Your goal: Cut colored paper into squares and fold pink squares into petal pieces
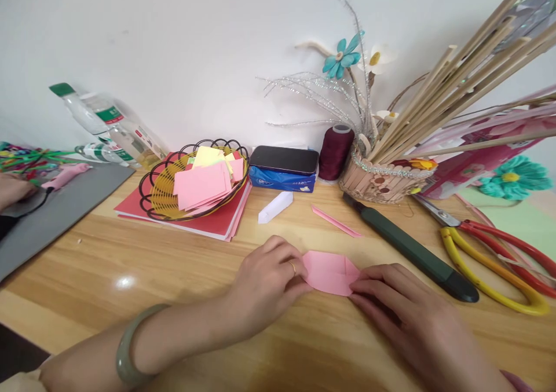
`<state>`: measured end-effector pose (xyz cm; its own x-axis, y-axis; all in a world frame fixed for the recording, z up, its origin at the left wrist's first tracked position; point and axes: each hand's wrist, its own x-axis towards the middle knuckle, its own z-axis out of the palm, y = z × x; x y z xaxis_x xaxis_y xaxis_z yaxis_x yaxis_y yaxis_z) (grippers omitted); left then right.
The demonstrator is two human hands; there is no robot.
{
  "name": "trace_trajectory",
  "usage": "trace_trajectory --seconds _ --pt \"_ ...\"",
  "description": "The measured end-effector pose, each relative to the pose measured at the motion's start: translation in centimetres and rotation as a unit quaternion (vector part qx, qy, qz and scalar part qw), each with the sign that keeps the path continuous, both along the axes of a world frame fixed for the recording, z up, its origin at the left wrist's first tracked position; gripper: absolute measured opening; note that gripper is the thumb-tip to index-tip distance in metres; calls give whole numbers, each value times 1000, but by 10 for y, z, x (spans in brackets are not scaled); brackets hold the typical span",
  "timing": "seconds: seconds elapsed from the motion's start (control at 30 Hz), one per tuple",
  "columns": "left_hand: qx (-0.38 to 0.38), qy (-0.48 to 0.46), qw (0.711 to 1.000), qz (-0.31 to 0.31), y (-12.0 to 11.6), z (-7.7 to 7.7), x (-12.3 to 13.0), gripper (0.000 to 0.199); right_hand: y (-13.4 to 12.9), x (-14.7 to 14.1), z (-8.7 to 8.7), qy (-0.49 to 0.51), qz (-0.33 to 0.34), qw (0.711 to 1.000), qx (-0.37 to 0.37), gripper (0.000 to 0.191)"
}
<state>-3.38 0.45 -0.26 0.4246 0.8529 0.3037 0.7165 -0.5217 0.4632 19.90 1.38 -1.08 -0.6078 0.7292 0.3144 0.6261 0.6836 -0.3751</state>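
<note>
A small pink sheet of paper [330, 273] with creases and folded corners is held just above the wooden table [182, 270]. My left hand [271, 279] pinches its left end between thumb and fingers. At the opposite end, my right hand [402, 305] grips the right edge, its fingers closed. Beyond the sheet lie a folded white paper piece [275, 207] and a narrow pink paper strip [336, 221]. A dark green cutter-like tool [408, 250] rests just past my right hand.
Red-and-yellow scissors [490, 247] lie at the right. Behind stand a stick-filled basket [386, 178], a maroon thread spool [336, 153] and a phone [284, 159] on a blue pack [282, 179]. A wire basket [163, 198] holds paper pieces. Another person's hand [17, 190] is at far left.
</note>
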Motion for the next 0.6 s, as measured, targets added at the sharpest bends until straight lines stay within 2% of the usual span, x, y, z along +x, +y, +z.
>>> trace_trajectory --seconds 0.1,0.23,0.6 --pt "-48 -47 998 11 3 1 -1 4 2 1 -2 8 -8 999 -35 13" --pt "-76 -84 993 19 4 0 0 3 4 1 -3 10 3 998 -70 11" --pt "-119 -88 987 56 2 3 4 4 10 -7 2 33 -34 992 -115 16"
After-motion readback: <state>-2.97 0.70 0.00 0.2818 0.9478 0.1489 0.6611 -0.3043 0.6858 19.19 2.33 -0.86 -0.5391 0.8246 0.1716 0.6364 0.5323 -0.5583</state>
